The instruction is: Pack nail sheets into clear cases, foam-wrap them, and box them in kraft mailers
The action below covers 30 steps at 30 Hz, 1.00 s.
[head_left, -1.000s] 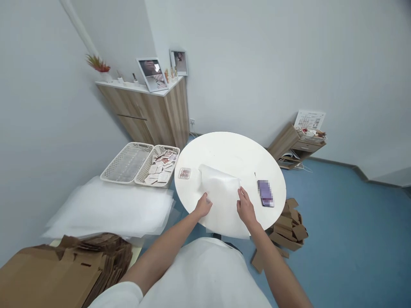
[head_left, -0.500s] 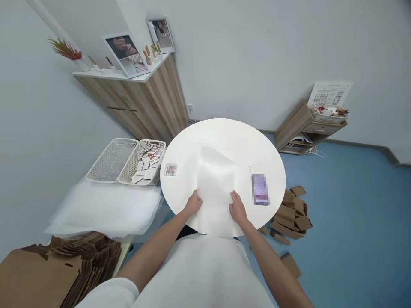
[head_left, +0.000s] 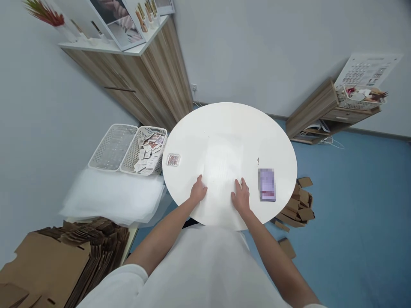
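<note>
A thin translucent white sheet (head_left: 224, 167) lies flat on the round white table (head_left: 231, 117), its near end close to my body. My left hand (head_left: 198, 189) rests at its left edge, fingers stretched out and thumb apart. At the right edge lies my right hand (head_left: 241, 196), fingers spread on the surface. Neither hand has anything in its grasp. Left of the sheet sits a small clear case (head_left: 173, 160) with reddish pieces in it. To the right is a purple rectangular item (head_left: 266, 185), blurred out, with a tiny dark bit (head_left: 257, 161) above it.
Left of the table stand a basket of small cards (head_left: 149, 154), a basket of clear items (head_left: 114, 145), a stack of translucent sheets (head_left: 112, 194) and flattened cardboard (head_left: 54, 261). Cardboard boxes (head_left: 297, 203) lie on the floor at right. Wooden cabinets (head_left: 154, 72) stand behind.
The sheet, raised and curved between my hands before, now lies flat on the table. Both hands have loosened from its edges, and their fingers have spread. The view has shifted slightly.
</note>
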{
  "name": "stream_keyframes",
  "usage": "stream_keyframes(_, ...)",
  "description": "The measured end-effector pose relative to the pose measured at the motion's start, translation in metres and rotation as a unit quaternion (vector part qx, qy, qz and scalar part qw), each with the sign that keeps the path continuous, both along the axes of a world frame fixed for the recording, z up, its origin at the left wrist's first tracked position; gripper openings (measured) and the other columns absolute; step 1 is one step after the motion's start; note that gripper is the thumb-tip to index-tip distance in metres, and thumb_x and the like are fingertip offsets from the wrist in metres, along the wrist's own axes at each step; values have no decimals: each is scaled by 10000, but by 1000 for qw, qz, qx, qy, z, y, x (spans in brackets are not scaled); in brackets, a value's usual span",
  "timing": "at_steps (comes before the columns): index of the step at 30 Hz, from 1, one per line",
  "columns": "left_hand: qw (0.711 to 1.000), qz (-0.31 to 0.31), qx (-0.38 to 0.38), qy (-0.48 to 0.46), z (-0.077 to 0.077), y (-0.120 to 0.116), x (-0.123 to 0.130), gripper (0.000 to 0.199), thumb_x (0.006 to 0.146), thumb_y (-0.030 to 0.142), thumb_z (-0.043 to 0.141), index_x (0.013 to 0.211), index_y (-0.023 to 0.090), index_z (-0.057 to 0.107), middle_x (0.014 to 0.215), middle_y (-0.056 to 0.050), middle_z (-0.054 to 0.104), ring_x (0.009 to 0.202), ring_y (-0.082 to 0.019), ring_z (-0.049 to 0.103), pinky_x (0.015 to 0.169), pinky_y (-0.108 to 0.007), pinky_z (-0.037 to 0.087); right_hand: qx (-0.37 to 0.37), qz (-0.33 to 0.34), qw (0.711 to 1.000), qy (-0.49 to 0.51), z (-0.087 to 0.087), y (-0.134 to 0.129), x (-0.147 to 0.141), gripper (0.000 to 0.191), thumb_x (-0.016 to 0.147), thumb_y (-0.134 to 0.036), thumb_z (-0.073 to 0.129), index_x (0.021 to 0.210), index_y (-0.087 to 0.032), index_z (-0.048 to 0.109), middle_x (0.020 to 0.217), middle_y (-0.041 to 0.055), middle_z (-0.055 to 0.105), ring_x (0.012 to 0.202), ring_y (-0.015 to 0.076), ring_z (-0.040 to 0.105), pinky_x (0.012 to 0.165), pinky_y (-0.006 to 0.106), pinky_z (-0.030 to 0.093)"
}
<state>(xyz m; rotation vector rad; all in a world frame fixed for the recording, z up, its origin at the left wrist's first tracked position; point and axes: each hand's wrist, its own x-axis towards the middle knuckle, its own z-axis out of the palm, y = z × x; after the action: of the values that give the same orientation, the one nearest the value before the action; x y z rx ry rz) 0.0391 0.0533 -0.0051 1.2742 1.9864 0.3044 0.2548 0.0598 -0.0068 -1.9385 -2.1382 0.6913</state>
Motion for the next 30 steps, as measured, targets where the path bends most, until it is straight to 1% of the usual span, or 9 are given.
stream_keyframes(3, 999, -20, 33, 20, 2, 0, 0, 667, 767, 221, 466, 1346, 94, 160, 1128, -157, 518, 1025, -245, 505, 808, -344, 414, -7, 97, 994, -52, 4, -14, -5, 508, 786, -248, 435, 1283, -200, 342, 1416, 107, 246, 1272, 259, 246, 967, 420, 268)
stream_keyframes(5, 994, -39, 83, 63, 4, -5, -2, 657, 773, 242, 461, 1343, 91, 169, 1215, -177, 453, 1108, -261, 445, 858, -370, 392, -28, 131, 988, -80, 5, -21, -9, 478, 793, -271, 440, 1261, -204, 364, 1407, 110, 274, 1280, 255, 232, 962, 431, 246)
stream_keyframes(7, 979, -101, 135, 111, 6, -13, -4, 620, 777, 262, 461, 1331, 121, 222, 1301, -169, 379, 1191, -277, 361, 914, -401, 347, -40, 130, 985, -103, 4, -22, -12, 468, 801, -275, 432, 1257, -200, 362, 1406, 117, 278, 1287, 252, 222, 955, 438, 234)
stream_keyframes(9, 956, -199, 162, 141, 6, -23, -9, 542, 782, 275, 460, 1295, 173, 317, 1345, -132, 350, 1236, -278, 306, 958, -422, 294, -47, 119, 985, -114, 3, -18, -14, 466, 807, -273, 423, 1261, -193, 355, 1409, 122, 272, 1292, 247, 213, 953, 433, 227)
stream_keyframes(11, 932, -283, 165, 152, 6, -30, -13, 469, 790, 277, 455, 1250, 208, 393, 1363, -103, 348, 1262, -270, 275, 986, -436, 249, -51, 104, 986, -119, 3, -11, -16, 463, 808, -270, 419, 1260, -188, 356, 1413, 124, 264, 1296, 246, 206, 954, 430, 220)
stream_keyframes(13, 921, -323, 154, 153, 6, -34, -17, 442, 793, 272, 455, 1230, 220, 421, 1372, -90, 343, 1282, -268, 242, 1002, -455, 210, -49, 89, 988, -119, 5, -5, -18, 465, 803, -263, 427, 1255, -183, 360, 1417, 128, 253, 1299, 251, 200, 955, 432, 216)
stream_keyframes(16, 927, -327, 134, 124, 6, -32, -20, 456, 776, 252, 487, 1227, 239, 426, 1376, -84, 341, 1299, -270, 206, 1022, -463, 162, -40, 75, 991, -108, 7, -5, -20, 469, 790, -240, 439, 1249, -181, 365, 1420, 132, 244, 1302, 258, 196, 961, 440, 208)
stream_keyframes(23, 953, -289, 88, 19, 10, -26, -22, 473, 739, 199, 539, 1198, 262, 448, 1402, -67, 298, 1313, -269, 172, 1053, -444, 88, -51, 45, 995, -74, 6, -22, -30, 429, 760, -141, 435, 1182, -211, 423, 1404, 117, 289, 1303, 261, 205, 971, 472, 196)
stream_keyframes(30, 952, -290, 92, -29, 11, -29, -27, 527, 700, 194, 570, 1205, 263, 436, 1416, -59, 269, 1319, -281, 151, 1054, -455, 66, -49, 8, 993, -110, 13, -25, -40, 416, 755, -109, 426, 1160, -200, 448, 1411, 124, 267, 1310, 268, 180, 968, 476, 204)
